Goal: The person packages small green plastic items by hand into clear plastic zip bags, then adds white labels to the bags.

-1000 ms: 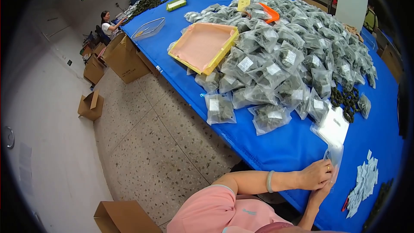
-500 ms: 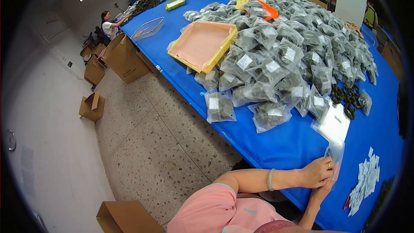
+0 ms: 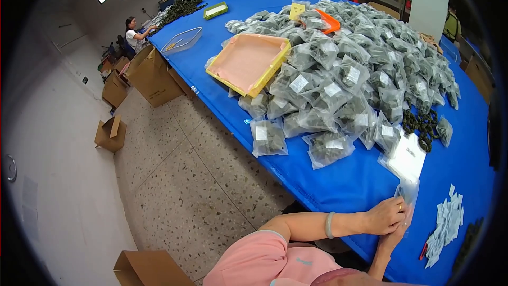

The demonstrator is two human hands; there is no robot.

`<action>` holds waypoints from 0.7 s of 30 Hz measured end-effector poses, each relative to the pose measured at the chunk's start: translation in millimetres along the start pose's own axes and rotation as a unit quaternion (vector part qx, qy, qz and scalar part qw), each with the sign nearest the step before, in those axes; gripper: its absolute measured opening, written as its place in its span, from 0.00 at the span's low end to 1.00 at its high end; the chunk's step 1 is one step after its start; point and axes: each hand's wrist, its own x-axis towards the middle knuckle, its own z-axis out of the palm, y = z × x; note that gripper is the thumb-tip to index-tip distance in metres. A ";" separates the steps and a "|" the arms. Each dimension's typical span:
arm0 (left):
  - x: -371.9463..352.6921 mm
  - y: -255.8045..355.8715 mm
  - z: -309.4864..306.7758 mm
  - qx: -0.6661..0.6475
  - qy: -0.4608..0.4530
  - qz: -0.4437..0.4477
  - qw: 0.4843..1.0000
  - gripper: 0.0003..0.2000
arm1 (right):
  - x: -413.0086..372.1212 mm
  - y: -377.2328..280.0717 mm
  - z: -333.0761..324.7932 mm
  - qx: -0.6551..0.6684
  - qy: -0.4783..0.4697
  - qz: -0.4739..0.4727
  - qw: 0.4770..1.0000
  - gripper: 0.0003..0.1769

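Note:
My left hand (image 3: pixel 384 216), with a ring and a pale bangle on its arm, is closed with fingertips pinching a clear plastic bag (image 3: pixel 408 190). Just below it, my right hand (image 3: pixel 392 238) is closed on the same bag, its fingers partly hidden behind the left hand. The bag looks flat; its contents, if any, cannot be made out. Beyond it lies a stack of white printed bags (image 3: pixel 407 154). Dark coiled pieces (image 3: pixel 421 127) sit behind that stack. Right of my hands is a pile of small pale-blue packets (image 3: pixel 445 228).
Filled, labelled bags (image 3: pixel 338 95) form a big heap on the blue table (image 3: pixel 344 185). A yellow tray with pink lining (image 3: pixel 251 63) leans on its near side. An orange scoop-like item (image 3: pixel 330 21) lies farther back. Cardboard boxes (image 3: pixel 153 82) stand on the floor; other people work beyond.
The view has tilted slightly, so the table scene sits a little lower. Both hands stay on the plastic bag with almost no change in grip.

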 end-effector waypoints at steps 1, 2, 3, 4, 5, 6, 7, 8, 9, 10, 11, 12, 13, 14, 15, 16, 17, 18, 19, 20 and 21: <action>1.6 -0.6 0.1 -0.001 0.001 0.002 1.000 0.01 | 1.9 -0.3 -0.6 -0.002 0.001 -0.001 1.000 0.31; 2.1 -1.1 0.4 0.000 0.001 0.003 1.000 0.01 | 3.2 -1.6 -1.1 0.008 0.005 0.002 1.000 0.31; 1.4 -1.6 0.5 0.001 0.000 0.003 1.000 0.01 | 3.7 -3.7 -1.4 0.017 0.007 0.006 1.000 0.31; 0.2 -1.4 1.1 0.000 -0.002 0.002 1.000 0.02 | 2.9 -5.4 -2.0 0.026 0.008 0.011 1.000 0.31; -1.0 -1.1 1.6 0.000 -0.006 0.003 1.000 0.02 | 1.1 -6.0 -2.6 0.035 0.011 0.018 0.999 0.31; -1.4 -0.6 2.6 -0.003 -0.006 0.002 1.000 0.02 | -0.2 -3.9 -2.6 0.033 0.010 0.019 0.999 0.31; -2.6 0.4 3.1 -0.002 -0.003 -0.001 1.000 0.01 | -2.4 -0.7 -0.8 0.034 0.009 0.020 0.999 0.31; -2.1 0.0 2.5 0.001 0.000 0.000 1.000 0.01 | -2.2 2.9 2.8 0.036 0.011 0.019 0.999 0.31; -1.3 0.3 3.0 0.003 0.005 0.000 1.000 0.01 | -1.7 5.2 3.8 0.037 0.011 0.018 0.999 0.31; -0.1 0.2 3.7 0.004 0.009 0.001 1.000 0.01 | -1.5 6.7 3.5 0.036 0.013 0.017 0.999 0.31; 0.6 -0.7 4.7 0.000 0.008 0.001 1.000 0.01 | -1.3 7.7 2.6 0.033 0.014 0.019 0.999 0.31; 0.7 -2.9 5.6 -0.002 -0.002 0.003 1.000 0.02 | 1.3 3.9 1.0 0.023 0.015 0.017 0.999 0.31; 0.5 -5.9 5.8 -0.004 -0.013 0.004 1.000 0.04 | 4.5 -1.1 0.0 0.013 0.016 0.015 1.000 0.31; -0.7 -7.6 5.7 -0.005 -0.023 0.003 1.000 0.05 | 5.5 -5.5 -1.3 0.004 0.016 0.014 1.000 0.31; -1.1 -7.2 3.9 -0.005 -0.033 0.003 0.999 0.07 | 4.0 -7.6 -2.2 -0.004 0.014 0.011 1.000 0.31; -1.1 -5.8 2.0 -0.005 -0.033 0.001 0.999 0.07 | 1.5 -7.1 -2.5 -0.004 0.012 0.011 1.000 0.31; 0.3 -4.4 -0.8 -0.003 -0.022 -0.009 1.000 0.09 | 1.2 -5.3 -1.3 0.009 -0.002 0.023 1.000 0.31; 2.3 -1.3 -3.9 -0.002 -0.010 -0.019 1.000 0.10 | 1.2 -2.3 -0.5 0.020 -0.016 0.035 0.999 0.31; 4.0 2.2 -6.0 -0.001 0.002 -0.028 1.000 0.12 | 1.4 1.1 -0.3 0.031 -0.029 0.048 0.998 0.31; 4.1 5.4 -7.2 -0.001 0.013 -0.036 0.999 0.14 | 1.0 3.8 -0.3 0.041 -0.042 0.060 0.996 0.32; 2.3 8.1 -8.2 -0.001 0.013 -0.035 0.999 0.14 | 0.8 4.9 0.3 0.041 -0.041 0.060 0.997 0.32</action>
